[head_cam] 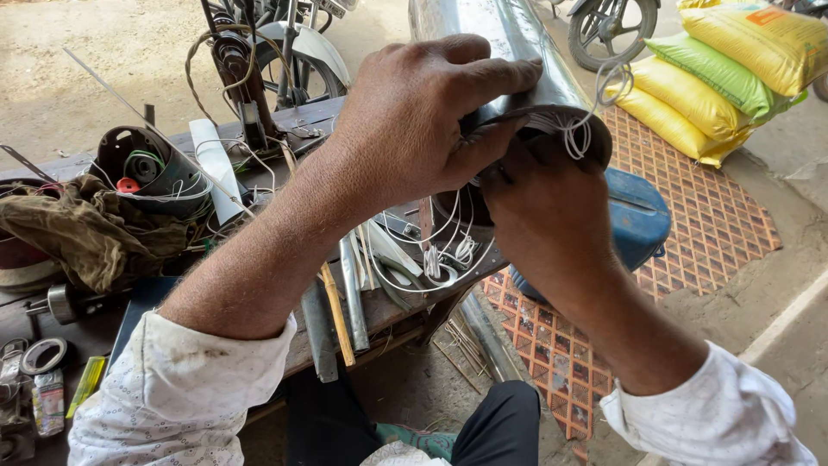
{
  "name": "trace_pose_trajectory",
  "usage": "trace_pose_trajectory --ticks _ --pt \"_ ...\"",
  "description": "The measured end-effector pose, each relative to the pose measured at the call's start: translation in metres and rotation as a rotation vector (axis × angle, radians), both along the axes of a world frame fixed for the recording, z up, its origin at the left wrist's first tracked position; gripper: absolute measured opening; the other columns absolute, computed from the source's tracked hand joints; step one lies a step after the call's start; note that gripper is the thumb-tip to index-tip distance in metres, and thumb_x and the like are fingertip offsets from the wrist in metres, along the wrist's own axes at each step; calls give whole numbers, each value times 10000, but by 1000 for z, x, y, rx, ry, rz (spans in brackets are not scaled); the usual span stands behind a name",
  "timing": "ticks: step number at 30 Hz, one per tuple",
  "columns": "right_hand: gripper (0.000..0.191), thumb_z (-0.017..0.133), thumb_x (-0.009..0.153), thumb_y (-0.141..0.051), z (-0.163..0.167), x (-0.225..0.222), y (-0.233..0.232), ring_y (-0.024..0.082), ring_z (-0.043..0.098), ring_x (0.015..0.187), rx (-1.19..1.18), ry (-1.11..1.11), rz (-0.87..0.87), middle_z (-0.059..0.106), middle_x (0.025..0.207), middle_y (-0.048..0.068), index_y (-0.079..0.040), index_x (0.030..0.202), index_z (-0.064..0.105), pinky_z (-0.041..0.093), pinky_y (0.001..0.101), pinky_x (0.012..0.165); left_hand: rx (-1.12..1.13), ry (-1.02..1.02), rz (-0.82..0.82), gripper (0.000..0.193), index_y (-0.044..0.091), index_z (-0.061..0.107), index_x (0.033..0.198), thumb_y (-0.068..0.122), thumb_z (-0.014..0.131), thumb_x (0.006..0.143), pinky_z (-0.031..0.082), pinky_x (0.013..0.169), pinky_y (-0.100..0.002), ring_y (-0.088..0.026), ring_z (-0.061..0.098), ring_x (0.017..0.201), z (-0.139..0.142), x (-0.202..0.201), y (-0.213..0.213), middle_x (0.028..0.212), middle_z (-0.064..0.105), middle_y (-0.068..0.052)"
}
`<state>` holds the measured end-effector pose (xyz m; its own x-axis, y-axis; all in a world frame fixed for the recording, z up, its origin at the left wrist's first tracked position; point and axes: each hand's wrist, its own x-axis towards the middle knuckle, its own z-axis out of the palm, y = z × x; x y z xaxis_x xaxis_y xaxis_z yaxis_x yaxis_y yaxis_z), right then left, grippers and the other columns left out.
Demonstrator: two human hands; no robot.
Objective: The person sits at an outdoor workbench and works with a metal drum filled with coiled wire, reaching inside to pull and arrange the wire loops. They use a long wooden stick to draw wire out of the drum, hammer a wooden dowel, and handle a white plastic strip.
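Observation:
A long shiny metal cylinder (509, 34) lies tilted across the wooden workbench (302, 121), its open end toward me. My left hand (423, 112) is wrapped over the top of that end and grips its rim. My right hand (543, 207) is pressed against the open mouth, fingers working among the white wires (578, 129) that stick out of it. More white wires (435, 259) hang in loops below the cylinder's end. What lies inside the mouth is hidden by my hands.
On the bench lie a dark motor housing with coloured wires (155, 168), a brown rag (86, 229), metal rods (349, 293) and tape rolls (43, 354). A blue container (638, 216) stands on a patterned mat; yellow and green sacks (733, 60) lie at right. Motorcycle wheels (604, 30) stand behind.

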<state>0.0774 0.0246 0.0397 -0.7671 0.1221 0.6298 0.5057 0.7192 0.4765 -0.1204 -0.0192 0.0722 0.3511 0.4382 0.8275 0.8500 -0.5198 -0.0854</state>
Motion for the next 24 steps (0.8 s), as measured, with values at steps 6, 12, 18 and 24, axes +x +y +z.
trace_pose_trajectory --ticks 6,12,18,24 --pt "136 737 818 -131 -1 11 -10 267 674 1020 -96 28 56 698 1079 91 -77 942 752 562 418 852 -69 -26 -51 411 72 703 1296 381 777 1036 588 761 -448 -306 734 891 -1 -1 -11 1069 738 -123" --pt "174 870 847 -126 -26 88 -49 263 677 988 -24 283 213 694 964 85 -35 911 736 511 461 822 21 -217 -210 559 40 456 1537 397 582 1126 594 1085 -341 -255 639 1272 -40 -48 -70 1509 573 -178" --pt "131 864 1025 -154 -91 173 -31 197 725 945 -340 342 -27 742 1012 58 -76 1061 765 573 296 825 18 -393 80 249 19 712 1205 209 756 1050 654 830 -348 -239 743 1014 -111 -66 -142 1106 732 -151" --pt "151 882 1035 -164 -101 183 -23 180 743 912 -449 369 -17 754 993 69 -66 1052 768 577 268 753 -198 -659 55 145 89 752 1092 127 776 955 640 831 -299 -178 740 972 -177 -24 -151 1022 758 -85"
